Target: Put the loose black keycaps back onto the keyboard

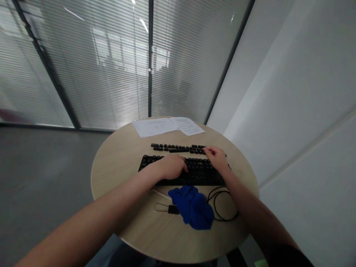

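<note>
A black keyboard (205,176) lies across the round table, some of its keys gone from the lower rows. Over its middle is my left hand (174,167), fingers bent down and closed against the keys; what is between the fingertips is hidden. Behind the keyboard, loose black keycaps (179,150) lie in rows, a long bar-shaped one among them. At the right end of these rows, my right hand (217,157) is closed in a pinch, with a small dark keycap apparently between thumb and fingers.
A crumpled blue cloth (194,207) lies in front of the keyboard, beside a wire keycap puller (167,208) with a black handle. To its right is a coiled black cable (215,207). Printed papers (155,127) rest at the table's (111,178) far edge, near the glass partition.
</note>
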Action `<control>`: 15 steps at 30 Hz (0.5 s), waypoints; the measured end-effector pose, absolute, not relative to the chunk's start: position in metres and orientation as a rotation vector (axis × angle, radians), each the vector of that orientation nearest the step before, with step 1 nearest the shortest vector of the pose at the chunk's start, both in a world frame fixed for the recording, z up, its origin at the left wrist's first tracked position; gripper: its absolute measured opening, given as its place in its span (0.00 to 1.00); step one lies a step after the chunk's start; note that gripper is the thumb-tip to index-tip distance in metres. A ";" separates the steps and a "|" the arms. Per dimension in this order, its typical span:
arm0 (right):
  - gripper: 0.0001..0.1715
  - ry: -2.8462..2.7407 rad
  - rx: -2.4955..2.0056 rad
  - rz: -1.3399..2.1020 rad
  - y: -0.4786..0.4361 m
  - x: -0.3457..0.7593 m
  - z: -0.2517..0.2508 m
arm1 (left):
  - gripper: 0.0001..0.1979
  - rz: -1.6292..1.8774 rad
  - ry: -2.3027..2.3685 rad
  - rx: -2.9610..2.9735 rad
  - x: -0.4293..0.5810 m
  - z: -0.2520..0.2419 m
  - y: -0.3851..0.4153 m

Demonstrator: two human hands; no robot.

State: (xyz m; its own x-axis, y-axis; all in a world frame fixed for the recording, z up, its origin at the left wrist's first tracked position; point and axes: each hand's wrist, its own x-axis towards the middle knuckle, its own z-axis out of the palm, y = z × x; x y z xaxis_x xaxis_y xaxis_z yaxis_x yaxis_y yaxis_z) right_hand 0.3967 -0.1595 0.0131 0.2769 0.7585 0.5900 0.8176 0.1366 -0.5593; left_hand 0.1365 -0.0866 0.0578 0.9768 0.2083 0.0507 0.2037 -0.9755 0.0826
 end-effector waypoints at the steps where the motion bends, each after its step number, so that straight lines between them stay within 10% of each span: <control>1: 0.23 -1.505 -1.658 -0.073 -0.153 0.399 0.015 | 0.23 0.099 0.327 3.044 0.139 0.059 -0.086; 15: 0.09 -2.022 -2.193 0.101 -0.031 0.435 0.050 | 0.21 0.448 0.380 2.987 0.133 0.031 -0.087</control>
State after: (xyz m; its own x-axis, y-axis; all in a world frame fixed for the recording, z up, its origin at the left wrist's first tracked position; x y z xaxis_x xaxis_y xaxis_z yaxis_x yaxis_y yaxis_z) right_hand 0.4354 -0.0308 0.0495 0.0851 0.9948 0.0564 0.9842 -0.0751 -0.1603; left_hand 0.1334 -0.0866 0.0307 0.9258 0.2586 0.2758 0.2299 -0.9642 0.1323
